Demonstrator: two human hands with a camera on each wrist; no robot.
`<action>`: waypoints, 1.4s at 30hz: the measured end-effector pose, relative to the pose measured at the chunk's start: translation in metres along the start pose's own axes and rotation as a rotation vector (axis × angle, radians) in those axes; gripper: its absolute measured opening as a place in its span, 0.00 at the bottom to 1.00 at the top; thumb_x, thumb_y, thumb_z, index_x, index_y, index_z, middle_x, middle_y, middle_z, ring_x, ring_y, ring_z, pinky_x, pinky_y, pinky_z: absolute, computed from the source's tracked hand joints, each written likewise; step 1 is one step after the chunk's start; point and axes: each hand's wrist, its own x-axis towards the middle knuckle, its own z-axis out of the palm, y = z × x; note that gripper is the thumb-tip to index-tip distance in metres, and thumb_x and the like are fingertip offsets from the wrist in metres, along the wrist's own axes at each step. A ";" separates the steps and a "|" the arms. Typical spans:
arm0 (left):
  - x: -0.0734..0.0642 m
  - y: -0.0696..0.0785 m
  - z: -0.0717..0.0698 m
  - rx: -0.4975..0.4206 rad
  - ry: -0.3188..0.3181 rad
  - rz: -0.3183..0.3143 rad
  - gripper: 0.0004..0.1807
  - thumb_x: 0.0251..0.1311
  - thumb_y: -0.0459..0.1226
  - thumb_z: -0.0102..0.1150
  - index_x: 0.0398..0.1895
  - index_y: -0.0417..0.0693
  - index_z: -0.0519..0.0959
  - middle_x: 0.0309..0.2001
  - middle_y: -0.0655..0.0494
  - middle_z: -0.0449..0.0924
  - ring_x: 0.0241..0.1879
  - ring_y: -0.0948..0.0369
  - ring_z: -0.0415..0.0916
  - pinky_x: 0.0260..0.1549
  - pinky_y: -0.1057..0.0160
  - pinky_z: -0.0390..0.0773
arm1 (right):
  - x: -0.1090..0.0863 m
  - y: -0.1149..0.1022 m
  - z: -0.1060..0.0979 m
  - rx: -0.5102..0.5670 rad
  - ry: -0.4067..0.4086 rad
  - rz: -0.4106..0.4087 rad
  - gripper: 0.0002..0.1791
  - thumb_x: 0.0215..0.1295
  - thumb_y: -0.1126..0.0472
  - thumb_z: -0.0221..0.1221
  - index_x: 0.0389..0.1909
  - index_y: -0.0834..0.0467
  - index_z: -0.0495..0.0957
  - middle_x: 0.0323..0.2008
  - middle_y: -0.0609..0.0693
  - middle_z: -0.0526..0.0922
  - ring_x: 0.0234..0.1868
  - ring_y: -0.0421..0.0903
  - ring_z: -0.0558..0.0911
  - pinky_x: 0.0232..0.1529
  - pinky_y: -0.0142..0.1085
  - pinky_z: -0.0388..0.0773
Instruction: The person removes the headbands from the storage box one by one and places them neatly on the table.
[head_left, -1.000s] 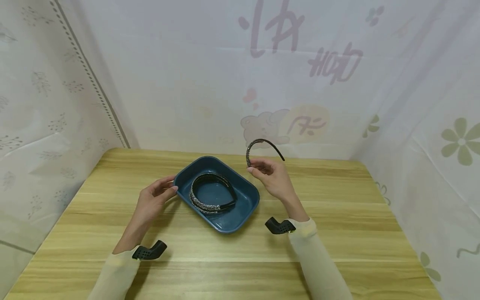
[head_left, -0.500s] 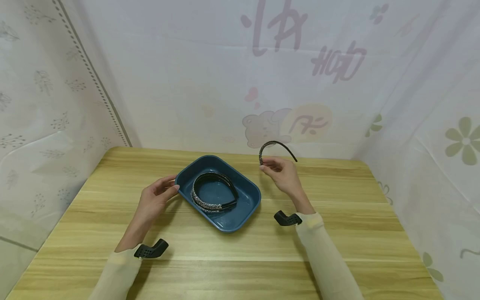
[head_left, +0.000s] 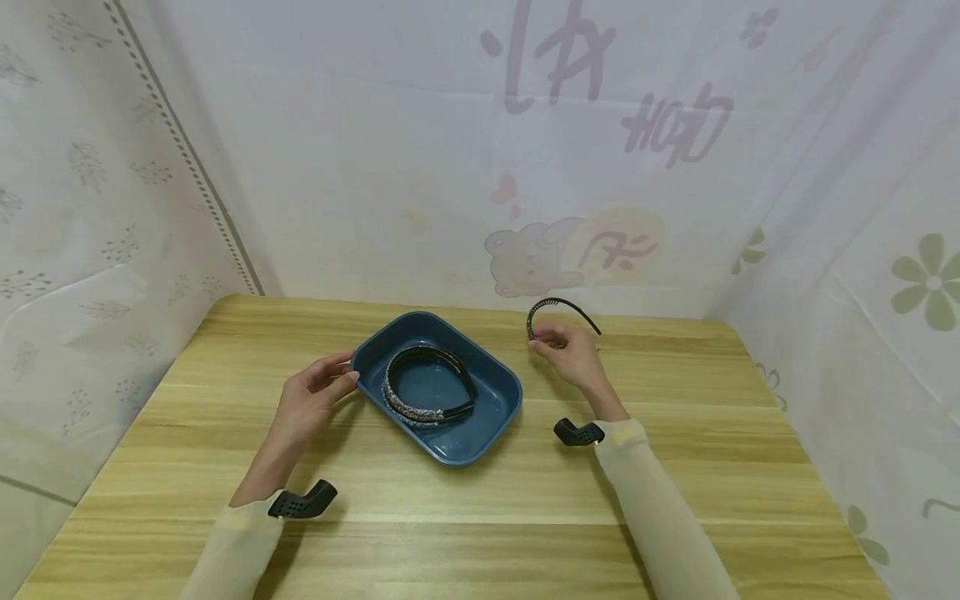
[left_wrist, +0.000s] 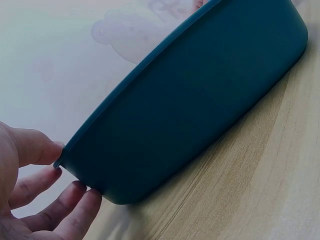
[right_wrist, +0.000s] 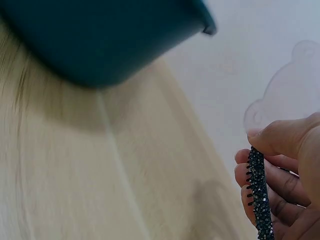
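Observation:
A blue rectangular basin (head_left: pixel 483 421) stands on the wooden table. Inside it lie headbands (head_left: pixel 411 412), dark with silvery glitter, overlapping so that I cannot count them surely. My left hand (head_left: pixel 309 396) pinches the basin's left corner, thumb on the rim and fingers below it, as the left wrist view of the basin (left_wrist: pixel 180 115) shows. To the right of the basin, my right hand (head_left: pixel 572 357) holds another headband (head_left: pixel 535 309) between thumb and fingers. This one is thin and black, with small teeth and sparkling stones along the band (right_wrist: pixel 259 197) in the right wrist view.
The wooden table (head_left: pixel 420 550) reaches back to a printed white cloth (head_left: pixel 360 167) hanging behind it. More cloth hangs at both sides. A black camera mount (head_left: pixel 303 502) sits on the left wrist, another mount (head_left: pixel 577 432) on the right.
My right hand has moved to the right, away from the basin, and then lowered a little with the headband in it. The left hand keeps its hold on the basin.

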 end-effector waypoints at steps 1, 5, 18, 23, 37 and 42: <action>0.000 0.000 0.000 -0.001 0.000 0.001 0.28 0.73 0.44 0.61 0.71 0.43 0.72 0.50 0.64 0.78 0.48 0.76 0.77 0.48 0.81 0.78 | 0.001 0.002 0.001 -0.005 -0.003 0.006 0.14 0.68 0.57 0.68 0.51 0.57 0.86 0.44 0.55 0.90 0.41 0.50 0.87 0.40 0.36 0.85; 0.001 -0.001 0.000 -0.004 -0.001 0.004 0.28 0.73 0.44 0.60 0.71 0.43 0.72 0.50 0.65 0.78 0.48 0.76 0.77 0.49 0.81 0.78 | 0.003 0.010 0.003 -0.042 -0.019 0.023 0.14 0.69 0.56 0.67 0.51 0.58 0.86 0.45 0.55 0.90 0.43 0.51 0.87 0.44 0.41 0.86; 0.000 0.000 0.000 0.014 -0.005 -0.008 0.29 0.73 0.46 0.61 0.72 0.45 0.72 0.53 0.59 0.77 0.49 0.75 0.76 0.49 0.81 0.77 | 0.006 0.023 0.005 -0.090 -0.049 0.040 0.15 0.69 0.55 0.66 0.52 0.57 0.86 0.44 0.54 0.90 0.45 0.50 0.87 0.50 0.46 0.86; 0.000 0.001 0.000 0.019 -0.004 -0.010 0.29 0.73 0.46 0.60 0.72 0.45 0.72 0.55 0.56 0.76 0.49 0.75 0.76 0.49 0.81 0.77 | 0.006 0.025 0.006 -0.110 -0.046 0.029 0.14 0.69 0.55 0.66 0.51 0.56 0.87 0.43 0.53 0.90 0.44 0.49 0.87 0.48 0.46 0.85; -0.001 0.001 0.000 0.016 -0.008 -0.014 0.29 0.73 0.46 0.60 0.72 0.44 0.71 0.55 0.56 0.77 0.49 0.76 0.76 0.48 0.81 0.77 | 0.003 0.022 0.006 -0.110 -0.020 0.010 0.13 0.69 0.55 0.67 0.50 0.56 0.87 0.42 0.52 0.90 0.42 0.48 0.86 0.45 0.43 0.85; -0.001 0.002 0.000 0.017 -0.007 -0.010 0.29 0.73 0.46 0.60 0.72 0.45 0.72 0.55 0.56 0.77 0.49 0.75 0.76 0.48 0.81 0.77 | 0.002 0.020 0.002 -0.084 -0.029 0.019 0.17 0.69 0.54 0.67 0.54 0.58 0.85 0.45 0.54 0.89 0.46 0.51 0.86 0.49 0.47 0.85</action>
